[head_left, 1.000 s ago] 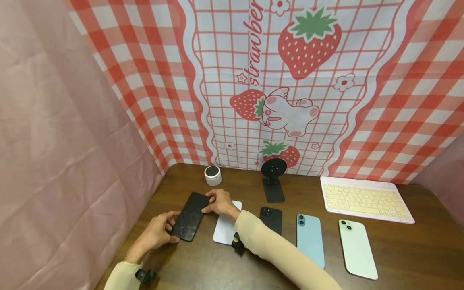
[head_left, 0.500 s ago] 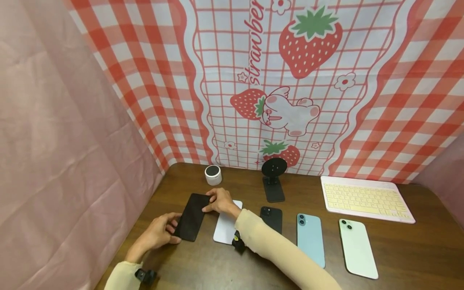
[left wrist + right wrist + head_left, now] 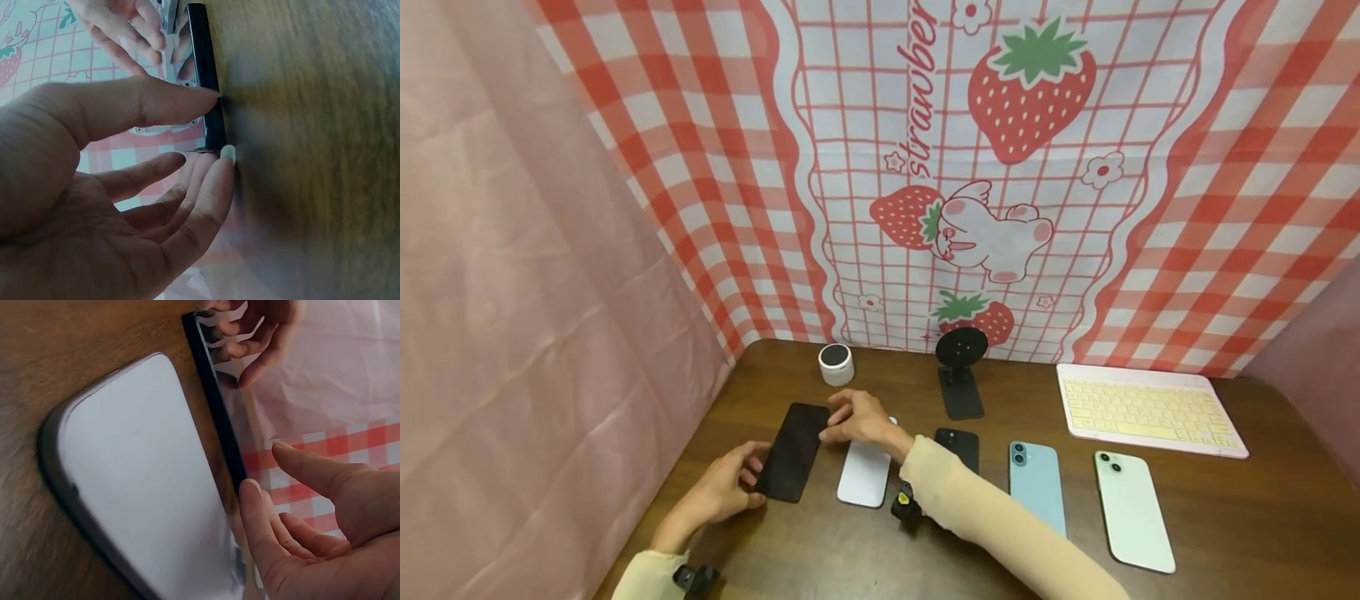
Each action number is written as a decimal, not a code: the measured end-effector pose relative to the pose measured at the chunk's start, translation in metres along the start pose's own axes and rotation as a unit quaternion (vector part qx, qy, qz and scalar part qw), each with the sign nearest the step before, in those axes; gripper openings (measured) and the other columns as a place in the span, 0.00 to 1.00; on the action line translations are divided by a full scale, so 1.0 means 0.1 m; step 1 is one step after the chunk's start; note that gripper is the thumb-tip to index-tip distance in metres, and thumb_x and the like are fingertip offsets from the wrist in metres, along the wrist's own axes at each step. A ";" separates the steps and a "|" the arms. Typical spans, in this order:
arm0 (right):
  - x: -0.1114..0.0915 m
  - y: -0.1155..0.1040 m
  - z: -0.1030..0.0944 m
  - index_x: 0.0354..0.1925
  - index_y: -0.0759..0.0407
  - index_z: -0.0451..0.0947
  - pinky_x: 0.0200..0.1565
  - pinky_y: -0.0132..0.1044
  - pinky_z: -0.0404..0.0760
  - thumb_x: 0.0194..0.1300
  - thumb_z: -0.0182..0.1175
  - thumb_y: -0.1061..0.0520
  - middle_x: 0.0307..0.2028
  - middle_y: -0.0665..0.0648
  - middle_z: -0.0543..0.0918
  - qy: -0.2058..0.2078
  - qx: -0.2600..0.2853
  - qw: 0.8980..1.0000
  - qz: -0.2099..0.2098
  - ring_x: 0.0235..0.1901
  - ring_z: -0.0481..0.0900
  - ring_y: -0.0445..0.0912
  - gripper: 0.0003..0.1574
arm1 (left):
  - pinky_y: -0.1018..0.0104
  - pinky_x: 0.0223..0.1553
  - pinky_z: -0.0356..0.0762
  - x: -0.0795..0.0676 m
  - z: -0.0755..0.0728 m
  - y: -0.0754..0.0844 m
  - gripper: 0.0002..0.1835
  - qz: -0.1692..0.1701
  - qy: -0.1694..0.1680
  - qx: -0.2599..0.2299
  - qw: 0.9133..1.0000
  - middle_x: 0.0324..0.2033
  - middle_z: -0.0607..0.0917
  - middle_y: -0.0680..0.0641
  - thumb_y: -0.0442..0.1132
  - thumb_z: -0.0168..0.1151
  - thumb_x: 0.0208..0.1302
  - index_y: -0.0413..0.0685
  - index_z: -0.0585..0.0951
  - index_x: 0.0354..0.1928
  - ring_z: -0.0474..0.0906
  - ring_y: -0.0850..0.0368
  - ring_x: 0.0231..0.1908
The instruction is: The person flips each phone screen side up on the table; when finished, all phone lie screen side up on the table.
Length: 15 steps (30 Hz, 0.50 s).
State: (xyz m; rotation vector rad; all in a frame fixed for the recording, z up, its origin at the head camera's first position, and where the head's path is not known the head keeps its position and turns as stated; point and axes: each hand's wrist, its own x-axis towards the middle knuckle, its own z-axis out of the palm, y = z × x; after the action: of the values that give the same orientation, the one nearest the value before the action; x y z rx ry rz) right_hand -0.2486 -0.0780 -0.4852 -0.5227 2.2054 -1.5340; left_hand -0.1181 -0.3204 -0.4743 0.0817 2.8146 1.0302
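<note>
A black smartphone (image 3: 792, 454) lies flat on the brown wooden table, its dark glossy face up. My left hand (image 3: 722, 485) is at its near left corner; in the left wrist view the thumb (image 3: 181, 103) overlaps the phone's edge and the loosely bent fingers reach around the corner. At the far right edge is my right hand (image 3: 857, 418). In the right wrist view its index fingertip (image 3: 251, 490) sits right at the phone's edge, while the thumb is held apart. A white phone (image 3: 863, 479) lies beneath my right hand and wrist, partly covered.
Right of the white phone lie a black phone (image 3: 958, 446), partly behind my right sleeve, a blue phone (image 3: 1037, 483) and a pale green phone (image 3: 1135, 508). Behind them stand a round white device (image 3: 837, 367), a black phone stand (image 3: 961, 392) and a pink-and-yellow keyboard (image 3: 1150, 408).
Over the last second the black phone has been turned and shifted slightly. My right hand has drawn back a little to the right from its edge, and the view has shifted slightly.
</note>
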 end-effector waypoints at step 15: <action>-0.29 0.11 -0.47 0.63 0.67 0.76 0.35 0.34 0.84 0.53 0.78 0.65 0.48 0.69 0.88 -0.024 0.018 0.999 -0.011 0.36 0.87 0.43 0.40 | 0.53 0.49 0.80 -0.10 0.10 0.24 0.37 0.056 0.059 0.086 0.993 0.49 0.83 0.39 0.29 0.70 0.61 0.33 0.69 0.72 0.81 0.48 0.46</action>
State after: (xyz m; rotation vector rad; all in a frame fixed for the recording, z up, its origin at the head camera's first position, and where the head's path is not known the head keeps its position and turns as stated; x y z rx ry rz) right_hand -0.2493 -0.0217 -0.4774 -0.5684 2.1395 -1.5539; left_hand -0.1071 -0.2970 -0.4651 0.2053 3.0322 0.8358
